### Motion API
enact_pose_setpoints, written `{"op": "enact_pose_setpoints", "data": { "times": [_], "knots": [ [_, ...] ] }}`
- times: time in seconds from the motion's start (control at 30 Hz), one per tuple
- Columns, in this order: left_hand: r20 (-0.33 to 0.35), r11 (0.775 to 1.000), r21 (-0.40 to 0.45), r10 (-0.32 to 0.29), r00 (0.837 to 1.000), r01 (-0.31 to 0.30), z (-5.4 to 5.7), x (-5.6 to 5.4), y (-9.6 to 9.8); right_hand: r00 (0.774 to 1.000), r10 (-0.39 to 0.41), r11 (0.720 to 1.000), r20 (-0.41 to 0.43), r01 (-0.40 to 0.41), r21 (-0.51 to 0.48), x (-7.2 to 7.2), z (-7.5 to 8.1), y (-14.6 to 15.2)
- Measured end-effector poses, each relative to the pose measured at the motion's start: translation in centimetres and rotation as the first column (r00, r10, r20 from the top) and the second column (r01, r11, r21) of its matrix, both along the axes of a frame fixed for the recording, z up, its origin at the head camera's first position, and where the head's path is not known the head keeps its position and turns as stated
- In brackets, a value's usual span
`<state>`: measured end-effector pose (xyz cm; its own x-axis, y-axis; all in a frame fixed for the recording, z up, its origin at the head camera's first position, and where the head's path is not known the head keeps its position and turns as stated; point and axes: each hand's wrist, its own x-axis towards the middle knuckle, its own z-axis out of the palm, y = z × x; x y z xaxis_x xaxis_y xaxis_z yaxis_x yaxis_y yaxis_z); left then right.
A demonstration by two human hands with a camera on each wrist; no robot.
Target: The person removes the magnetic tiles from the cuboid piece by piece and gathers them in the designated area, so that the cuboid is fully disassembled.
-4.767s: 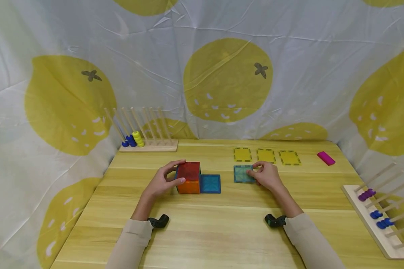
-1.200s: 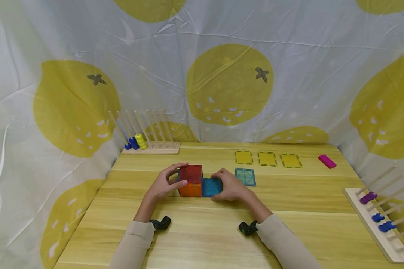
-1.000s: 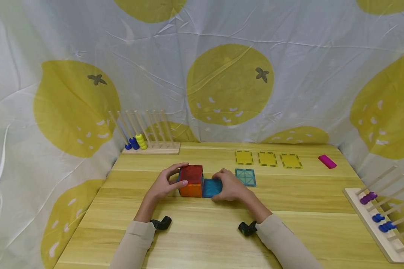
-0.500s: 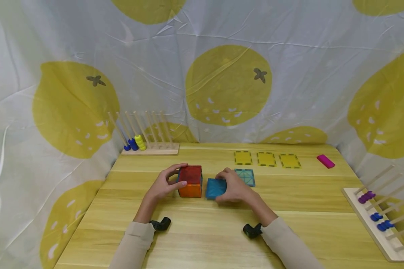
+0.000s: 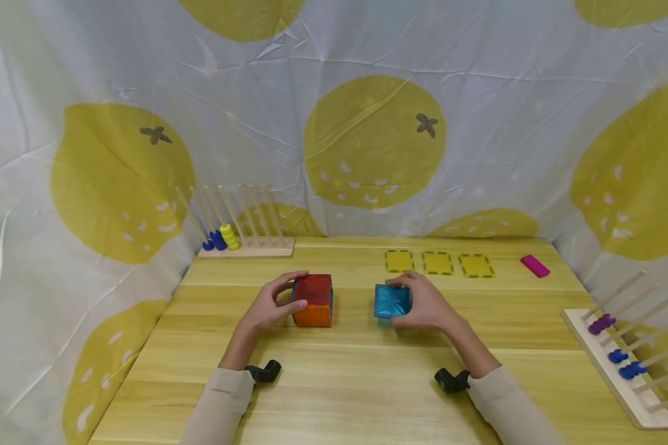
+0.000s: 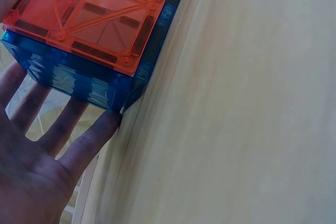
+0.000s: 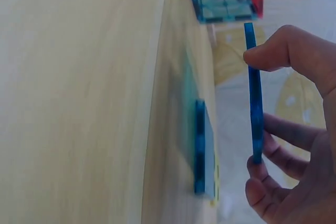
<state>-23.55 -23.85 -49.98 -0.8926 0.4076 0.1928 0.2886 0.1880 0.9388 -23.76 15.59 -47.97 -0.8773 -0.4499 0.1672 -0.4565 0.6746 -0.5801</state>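
Note:
My left hand [image 5: 264, 307] grips a cube [image 5: 313, 301] built of magnetic tiles, with a red top, an orange front and blue sides. In the left wrist view its fingers spread along the blue side [image 6: 63, 77]. My right hand [image 5: 427, 304] pinches a blue magnetic tile [image 5: 392, 301] by opposite edges, between thumb and fingers. That tile is raised off the table, as the right wrist view shows. Under it a second blue magnetic tile [image 7: 200, 150] lies flat on the table, mostly hidden in the head view.
Behind the hands lie yellow tiles [image 5: 437, 262] in a row and a magenta block [image 5: 535, 266]. A peg rack with blue and yellow beads [image 5: 247, 249] stands at back left, another rack [image 5: 618, 371] at right. A lemon-print cloth [image 5: 367, 154] hangs behind.
My right hand has let go of one blue tile on the table earlier, then pulled the other from beside the cube, lifting it rightward over the first. The left hand keeps its place.

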Motion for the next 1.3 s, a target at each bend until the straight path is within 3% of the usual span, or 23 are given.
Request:
{"op": "enact_pose_setpoints", "data": {
  "times": [0.5,0.77,1.3],
  "knots": [
    [0.01,1.0,0.008,0.001,1.0,-0.001,0.0,0.0,0.0,0.991,-0.127,0.992,0.049,0.126,0.021,-0.5,-0.9,7.6],
    [0.009,1.0,0.003,0.005,1.0,-0.005,0.0,0.1,0.1,0.986,-0.146,0.989,0.084,0.143,0.049,-1.6,-1.4,10.5],
    [0.021,1.0,-0.027,0.017,1.0,-0.016,-0.1,-0.2,0.1,0.988,-0.111,0.988,0.106,0.098,0.118,-2.4,-2.0,11.8]
  ]
}}
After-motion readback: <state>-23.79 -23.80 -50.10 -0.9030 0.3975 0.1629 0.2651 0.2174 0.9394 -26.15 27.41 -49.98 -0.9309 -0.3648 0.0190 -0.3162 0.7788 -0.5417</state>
